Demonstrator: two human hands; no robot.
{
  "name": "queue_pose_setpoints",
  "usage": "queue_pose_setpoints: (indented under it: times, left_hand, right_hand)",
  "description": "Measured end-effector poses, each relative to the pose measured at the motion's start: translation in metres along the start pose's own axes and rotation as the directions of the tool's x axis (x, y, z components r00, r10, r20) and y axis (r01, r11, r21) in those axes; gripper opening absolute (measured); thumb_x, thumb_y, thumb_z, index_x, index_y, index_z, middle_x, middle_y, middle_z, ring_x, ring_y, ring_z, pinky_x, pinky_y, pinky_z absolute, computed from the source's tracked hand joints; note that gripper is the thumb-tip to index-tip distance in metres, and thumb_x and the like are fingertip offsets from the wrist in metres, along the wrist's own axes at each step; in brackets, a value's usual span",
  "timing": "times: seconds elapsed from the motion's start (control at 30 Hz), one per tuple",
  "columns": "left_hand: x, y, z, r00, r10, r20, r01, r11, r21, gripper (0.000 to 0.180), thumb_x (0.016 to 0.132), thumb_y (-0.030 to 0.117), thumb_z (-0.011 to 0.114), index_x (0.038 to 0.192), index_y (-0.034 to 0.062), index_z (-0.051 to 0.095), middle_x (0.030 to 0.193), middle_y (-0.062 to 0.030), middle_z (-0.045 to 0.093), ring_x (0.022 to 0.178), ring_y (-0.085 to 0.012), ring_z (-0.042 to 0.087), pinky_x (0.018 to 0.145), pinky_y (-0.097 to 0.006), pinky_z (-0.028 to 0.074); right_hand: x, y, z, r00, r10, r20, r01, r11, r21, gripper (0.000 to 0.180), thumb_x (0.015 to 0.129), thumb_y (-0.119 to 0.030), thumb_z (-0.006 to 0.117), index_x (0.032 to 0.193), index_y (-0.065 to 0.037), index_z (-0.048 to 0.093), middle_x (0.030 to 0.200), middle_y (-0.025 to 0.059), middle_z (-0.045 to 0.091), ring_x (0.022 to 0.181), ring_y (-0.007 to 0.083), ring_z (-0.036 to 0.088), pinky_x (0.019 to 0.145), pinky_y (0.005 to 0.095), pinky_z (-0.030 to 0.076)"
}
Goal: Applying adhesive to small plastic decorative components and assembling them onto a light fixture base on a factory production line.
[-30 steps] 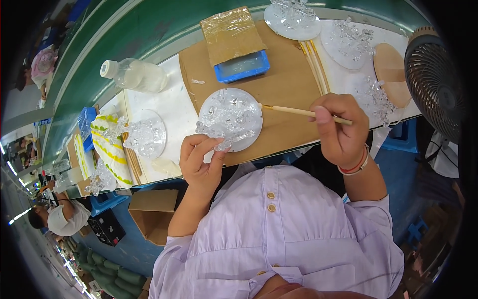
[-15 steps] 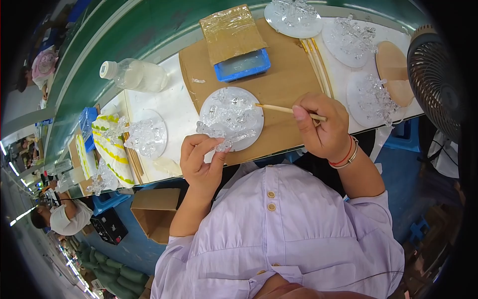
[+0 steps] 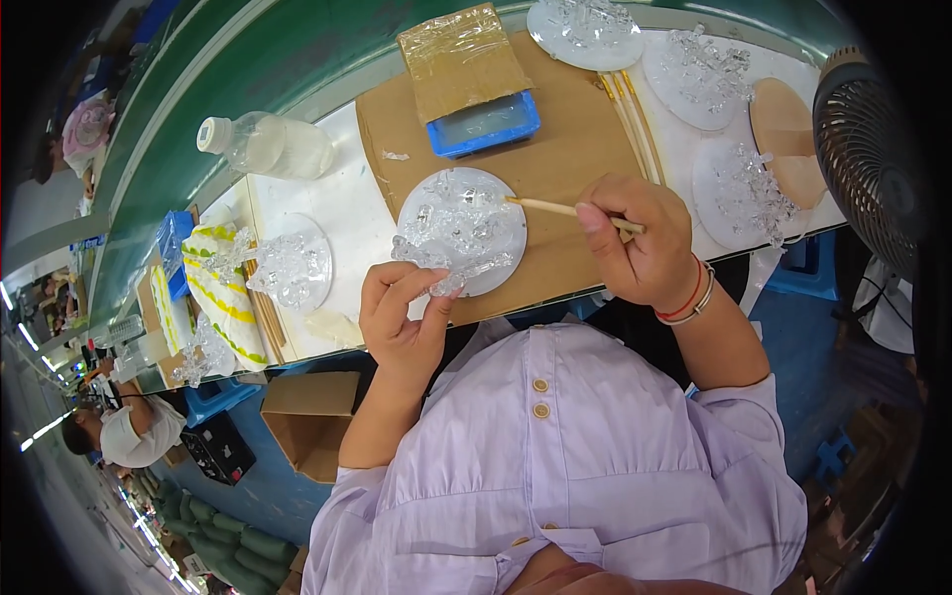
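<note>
Centrally, clear glassy pieces (image 3: 451, 233) crowd a round white disc (image 3: 504, 203).

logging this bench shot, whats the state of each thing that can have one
left hand: pinching a clear glassy piece at the disc's near edge
right hand: closed on a thin wooden stick, tip over the disc
round disc: flat on the cardboard, covered with clear pieces
plastic bottle: lying on its side, cap on
blue tray: open, partly under a wrapped board
fan: cannot tell if running
</note>
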State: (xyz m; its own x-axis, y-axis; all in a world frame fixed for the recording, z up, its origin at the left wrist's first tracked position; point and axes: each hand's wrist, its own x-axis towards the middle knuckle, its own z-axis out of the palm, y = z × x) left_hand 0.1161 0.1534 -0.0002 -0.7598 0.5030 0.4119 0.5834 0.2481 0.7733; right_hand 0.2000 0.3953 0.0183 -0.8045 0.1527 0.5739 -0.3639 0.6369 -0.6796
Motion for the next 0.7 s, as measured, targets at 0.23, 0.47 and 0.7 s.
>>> queue_pose_setpoints:
  times: [0.23, 0.47, 0.7]
  left_hand:
    - [0.0, 0.001, 0.001, 1.0, -0.001, -0.002, 0.001, 1.0, 0.008, 0.03, 0.065, -0.005, 0.078, 0.092, 0.005, 0.069, 0.085, -0.0071, 0.056, 0.076, -0.0186, 0.055, 0.067, -0.027, 0.045]
    - [0.0, 0.001, 0.002, 1.0, 0.017, 0.01, -0.018, 1.0, 0.024, 0.027, 0.069, -0.003, 0.079, 0.092, 0.0044, 0.067, 0.086, -0.0069, 0.056, 0.079, -0.0184, 0.054, 0.069, -0.027, 0.043]
    - [-0.001, 0.002, 0.002, 1.0, 0.018, 0.021, -0.019, 0.999, 0.031, 0.025, 0.073, -0.001, 0.078, 0.094, 0.0029, 0.065, 0.088, -0.0079, 0.057, 0.081, -0.0182, 0.054, 0.072, -0.026, 0.042]
  right_hand:
    - [-0.006, -0.004, -0.008, 0.998, -0.008, 0.066, 0.009, 1.0, -0.026, 0.007, 0.085, 0.004, 0.058, 0.086, 0.0, 0.052, 0.07, 0.013, 0.059, 0.056, 0.0259, 0.057, 0.052, 0.0318, 0.044]
    - [-0.007, -0.009, -0.007, 0.993, -0.101, 0.058, 0.104, 0.993, -0.048, 0.009, 0.082, 0.004, 0.06, 0.083, -0.001, 0.053, 0.07, 0.0116, 0.058, 0.057, 0.0279, 0.057, 0.052, 0.0342, 0.045]
    - [-0.01, -0.016, -0.005, 0.984, -0.161, 0.074, 0.166, 0.984, -0.058, 0.01, 0.079, 0.004, 0.061, 0.081, -0.002, 0.052, 0.07, 0.01, 0.058, 0.057, 0.0282, 0.058, 0.052, 0.0355, 0.044]
